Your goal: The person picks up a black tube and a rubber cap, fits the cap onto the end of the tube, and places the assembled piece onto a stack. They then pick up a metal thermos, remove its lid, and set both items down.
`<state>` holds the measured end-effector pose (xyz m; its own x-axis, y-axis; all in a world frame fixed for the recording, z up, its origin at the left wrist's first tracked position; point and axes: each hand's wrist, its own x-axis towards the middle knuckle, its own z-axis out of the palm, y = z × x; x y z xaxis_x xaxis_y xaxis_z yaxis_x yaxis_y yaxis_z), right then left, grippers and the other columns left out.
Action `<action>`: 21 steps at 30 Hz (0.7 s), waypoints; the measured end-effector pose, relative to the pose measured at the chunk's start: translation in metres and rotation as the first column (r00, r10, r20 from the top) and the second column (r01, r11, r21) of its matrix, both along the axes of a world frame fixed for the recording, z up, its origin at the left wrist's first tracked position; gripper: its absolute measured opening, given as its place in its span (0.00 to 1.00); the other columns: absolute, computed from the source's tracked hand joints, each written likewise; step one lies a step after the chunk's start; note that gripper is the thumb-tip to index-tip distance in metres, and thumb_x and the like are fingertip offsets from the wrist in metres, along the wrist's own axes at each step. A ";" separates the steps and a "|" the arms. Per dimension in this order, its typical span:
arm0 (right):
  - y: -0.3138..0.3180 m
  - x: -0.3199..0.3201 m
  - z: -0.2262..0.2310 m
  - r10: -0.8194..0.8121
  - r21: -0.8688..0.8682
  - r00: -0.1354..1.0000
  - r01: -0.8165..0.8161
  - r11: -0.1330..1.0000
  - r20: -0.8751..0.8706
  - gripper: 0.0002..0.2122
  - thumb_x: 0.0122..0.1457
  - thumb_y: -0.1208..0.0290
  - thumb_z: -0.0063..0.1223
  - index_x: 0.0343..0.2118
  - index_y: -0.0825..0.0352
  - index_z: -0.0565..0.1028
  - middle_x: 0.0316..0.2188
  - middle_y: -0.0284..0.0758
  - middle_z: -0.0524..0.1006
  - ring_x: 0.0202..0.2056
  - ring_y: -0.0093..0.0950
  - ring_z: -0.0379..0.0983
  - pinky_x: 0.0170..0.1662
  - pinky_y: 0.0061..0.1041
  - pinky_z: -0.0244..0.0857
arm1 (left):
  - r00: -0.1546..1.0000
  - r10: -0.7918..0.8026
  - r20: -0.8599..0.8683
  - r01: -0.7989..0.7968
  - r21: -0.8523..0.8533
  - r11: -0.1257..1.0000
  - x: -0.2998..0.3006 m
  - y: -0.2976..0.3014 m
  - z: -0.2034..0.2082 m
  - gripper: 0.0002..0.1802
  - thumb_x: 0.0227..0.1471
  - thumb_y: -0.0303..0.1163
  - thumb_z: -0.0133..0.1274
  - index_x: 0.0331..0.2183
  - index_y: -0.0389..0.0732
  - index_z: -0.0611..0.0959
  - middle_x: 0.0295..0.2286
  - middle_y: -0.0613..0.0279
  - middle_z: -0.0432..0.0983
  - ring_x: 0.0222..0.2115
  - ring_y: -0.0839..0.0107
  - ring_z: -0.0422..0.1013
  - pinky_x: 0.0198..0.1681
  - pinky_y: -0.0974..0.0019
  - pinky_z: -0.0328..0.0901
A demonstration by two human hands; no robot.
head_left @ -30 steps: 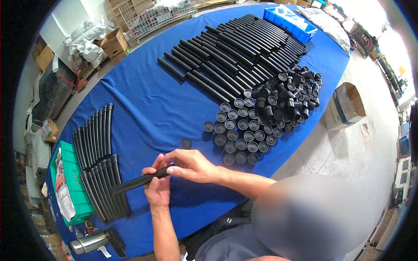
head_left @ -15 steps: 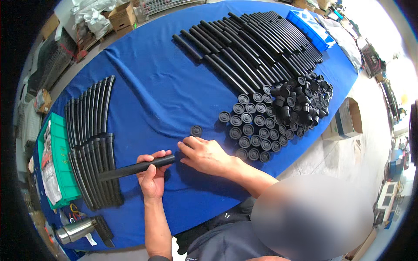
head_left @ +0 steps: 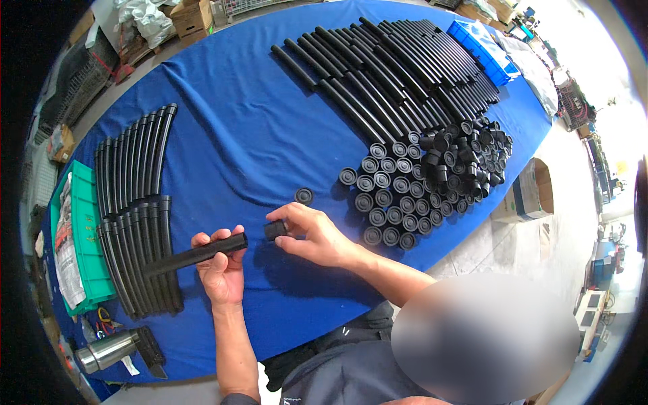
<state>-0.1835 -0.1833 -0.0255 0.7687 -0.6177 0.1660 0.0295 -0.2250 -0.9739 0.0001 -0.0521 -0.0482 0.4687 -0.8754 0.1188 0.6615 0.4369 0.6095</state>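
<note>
My left hand (head_left: 224, 275) is closed round a black tube (head_left: 177, 260), held slanting above the blue cloth with its open end toward my right hand. Between the thumb and fingers of my right hand (head_left: 318, 236) is a black end cap (head_left: 275, 230). A small gap separates this cap from the tube's end. Just beyond my right hand a single cap (head_left: 304, 196) lies on the cloth. To the right, many loose caps (head_left: 383, 197) are spread out, some heaped up. Rows of black tubes (head_left: 351, 108) lie behind them.
Two rows of tubes with caps on one end (head_left: 138, 212) lie at the left. Beside them are a green crate (head_left: 93, 250), pliers (head_left: 104, 320) and a steel flask (head_left: 108, 351). A blue basket (head_left: 482, 50) sits at the far right; a cardboard box (head_left: 533, 189) stands off the table.
My left hand and the tube have shifted a little left. The cap in my right hand now shows clearly, and the space between it and the tube's end has widened.
</note>
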 end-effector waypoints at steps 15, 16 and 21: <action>0.004 0.003 -0.002 0.098 0.560 0.986 -0.158 0.813 0.135 0.17 0.60 0.78 0.56 0.52 0.71 0.68 0.41 0.32 0.75 0.39 0.19 0.73 0.45 0.20 0.70 | 0.995 -0.037 0.096 0.026 0.105 0.994 -0.014 -0.012 0.004 0.18 0.52 0.23 0.59 0.43 0.45 0.72 0.43 0.49 0.76 0.47 0.49 0.74 0.49 0.49 0.73; 0.005 0.002 -0.003 0.094 0.541 0.986 -0.155 0.827 0.138 0.17 0.60 0.78 0.56 0.52 0.71 0.68 0.41 0.33 0.75 0.40 0.19 0.73 0.46 0.20 0.70 | 0.994 -0.031 0.103 0.018 0.124 0.992 -0.016 -0.012 0.005 0.18 0.52 0.23 0.58 0.43 0.44 0.71 0.42 0.49 0.76 0.46 0.50 0.74 0.49 0.50 0.74; 0.009 0.001 -0.002 0.094 0.384 0.994 -0.109 0.917 0.057 0.18 0.60 0.79 0.56 0.52 0.71 0.69 0.43 0.34 0.76 0.42 0.18 0.73 0.46 0.20 0.69 | 1.000 -0.015 0.024 0.011 0.138 0.990 -0.026 -0.014 0.004 0.18 0.53 0.22 0.57 0.44 0.44 0.70 0.42 0.48 0.76 0.44 0.55 0.75 0.48 0.52 0.75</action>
<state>-0.1820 -0.1747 -0.0271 0.8285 -0.5585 -0.0402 0.0695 0.1737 -0.9823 -0.0258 -0.0661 -0.0446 0.4555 -0.8902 0.0085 0.6502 0.3392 0.6799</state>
